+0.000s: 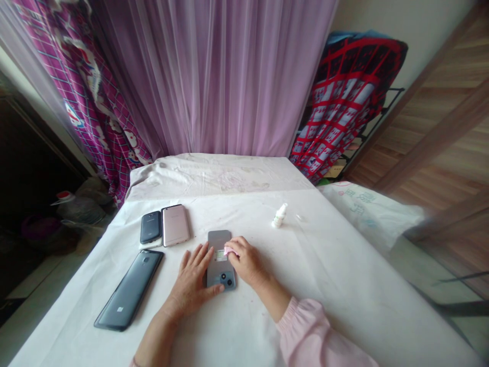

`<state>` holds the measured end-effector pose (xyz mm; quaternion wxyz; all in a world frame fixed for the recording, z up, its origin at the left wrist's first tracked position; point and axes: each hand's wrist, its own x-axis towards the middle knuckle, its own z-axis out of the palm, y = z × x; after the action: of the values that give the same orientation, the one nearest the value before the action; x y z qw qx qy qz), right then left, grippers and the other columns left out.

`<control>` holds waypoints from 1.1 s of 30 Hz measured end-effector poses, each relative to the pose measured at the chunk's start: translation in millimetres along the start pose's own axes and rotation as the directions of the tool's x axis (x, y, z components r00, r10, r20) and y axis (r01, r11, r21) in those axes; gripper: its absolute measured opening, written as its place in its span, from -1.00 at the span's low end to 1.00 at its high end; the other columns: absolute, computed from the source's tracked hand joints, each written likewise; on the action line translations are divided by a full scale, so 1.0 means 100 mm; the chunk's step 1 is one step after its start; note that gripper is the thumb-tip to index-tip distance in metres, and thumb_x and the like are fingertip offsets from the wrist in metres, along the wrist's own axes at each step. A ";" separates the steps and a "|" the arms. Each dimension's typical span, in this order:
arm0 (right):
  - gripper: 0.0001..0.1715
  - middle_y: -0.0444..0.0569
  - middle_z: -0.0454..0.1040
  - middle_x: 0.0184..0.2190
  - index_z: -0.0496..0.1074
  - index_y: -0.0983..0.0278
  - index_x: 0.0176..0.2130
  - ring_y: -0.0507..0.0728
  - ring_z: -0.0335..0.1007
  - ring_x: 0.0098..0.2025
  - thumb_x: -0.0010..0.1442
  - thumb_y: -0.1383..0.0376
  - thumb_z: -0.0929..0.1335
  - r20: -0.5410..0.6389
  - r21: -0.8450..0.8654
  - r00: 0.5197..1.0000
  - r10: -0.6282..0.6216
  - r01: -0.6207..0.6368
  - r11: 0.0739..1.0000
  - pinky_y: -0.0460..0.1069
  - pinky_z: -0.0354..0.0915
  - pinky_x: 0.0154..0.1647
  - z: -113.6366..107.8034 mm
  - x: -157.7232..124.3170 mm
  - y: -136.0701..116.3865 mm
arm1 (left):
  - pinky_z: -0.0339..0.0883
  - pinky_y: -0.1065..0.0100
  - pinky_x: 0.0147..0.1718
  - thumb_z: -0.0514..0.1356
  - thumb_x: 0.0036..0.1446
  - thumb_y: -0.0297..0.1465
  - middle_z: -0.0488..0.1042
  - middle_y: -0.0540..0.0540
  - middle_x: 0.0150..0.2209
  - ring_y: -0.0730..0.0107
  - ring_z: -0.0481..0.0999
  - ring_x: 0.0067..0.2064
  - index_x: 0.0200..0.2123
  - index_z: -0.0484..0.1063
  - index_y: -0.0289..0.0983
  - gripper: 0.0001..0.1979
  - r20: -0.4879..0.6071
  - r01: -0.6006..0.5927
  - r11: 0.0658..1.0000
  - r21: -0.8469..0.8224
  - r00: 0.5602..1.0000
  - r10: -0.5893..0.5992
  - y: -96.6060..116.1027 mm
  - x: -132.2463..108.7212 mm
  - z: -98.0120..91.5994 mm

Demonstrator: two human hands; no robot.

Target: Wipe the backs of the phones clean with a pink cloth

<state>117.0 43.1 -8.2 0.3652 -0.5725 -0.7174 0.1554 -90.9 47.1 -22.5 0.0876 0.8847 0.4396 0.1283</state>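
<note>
A grey smartphone [218,237] lies back side up on the white-covered table, its camera block toward me and a pale label near its middle. My left hand [193,280] rests along its left edge, fingers spread, with the thumb reaching beside the cameras. At the phone's right edge, by the label, my right hand [246,261] pinches a small pink cloth [229,250]. The cloth is mostly hidden by the fingers, and it seems to touch the phone's back.
Left of my hands lie a large dark phone [130,293], a small dark phone [151,227] on something white, and a rose-gold phone [175,225]. A white spray bottle [280,215] stands at right, near a small clear cap [300,217]. Purple curtains [217,76] hang behind the table [324,285].
</note>
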 end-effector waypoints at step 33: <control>-0.78 0.02 0.53 -0.21 0.50 0.24 -0.17 0.10 0.45 -0.15 0.18 0.37 0.31 -0.075 0.028 0.992 -0.100 0.102 0.994 -0.03 0.36 -0.09 -0.02 -0.03 -0.01 | -0.09 -0.17 0.21 0.08 0.04 0.18 0.03 -0.27 0.33 -0.10 0.01 0.33 0.34 -0.06 -0.17 -0.08 0.008 -0.004 1.000 0.006 1.000 0.004 -0.01 0.00 0.01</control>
<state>118.0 39.2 -7.2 0.4078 -0.5348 -0.7290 0.1273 -91.6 47.9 -23.9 0.0864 0.8863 0.4379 0.1238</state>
